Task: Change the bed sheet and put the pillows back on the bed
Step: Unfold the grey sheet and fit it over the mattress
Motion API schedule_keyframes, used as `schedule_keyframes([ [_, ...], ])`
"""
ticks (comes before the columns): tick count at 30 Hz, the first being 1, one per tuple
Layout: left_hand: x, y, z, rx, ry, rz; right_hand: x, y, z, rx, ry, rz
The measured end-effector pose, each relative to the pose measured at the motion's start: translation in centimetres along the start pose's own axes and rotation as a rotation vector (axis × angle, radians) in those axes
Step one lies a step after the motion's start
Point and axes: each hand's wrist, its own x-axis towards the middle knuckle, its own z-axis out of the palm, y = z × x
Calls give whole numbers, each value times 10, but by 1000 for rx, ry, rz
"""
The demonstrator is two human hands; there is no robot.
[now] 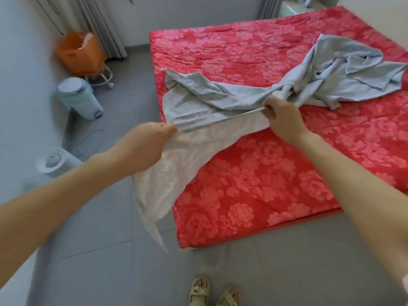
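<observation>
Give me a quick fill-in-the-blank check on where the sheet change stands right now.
1. The left hand and right hand grip the pale grey fabric sheet, whose far end lies bunched on the ____ floral quilted mattress.
2. The sheet's near end hangs past the mattress edge toward the grey tiled ____.
3. Pillows visible on the mattress: ____.

Missing words: red; floor; none.

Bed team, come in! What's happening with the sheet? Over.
Left grip, right grip: both holding edge of crumpled pale grey-blue fabric sheet. Sheet bunched on red floral quilted mattress, not spread. Nothing seen blocking.
</observation>
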Motion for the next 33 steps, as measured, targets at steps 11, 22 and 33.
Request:
schedule_keyframes([
  [11, -38, -37, -117, -308, -76, 85, -111, -91, -92, 420, -285, 29],
  [22, -106, 17, 1, -1072, -1074, -188, -164, -49, -79, 340, -808, 395],
  [33, -112, 39, 157, -429, -1403, -209, -225, -32, 25, -242, -1198, 444],
])
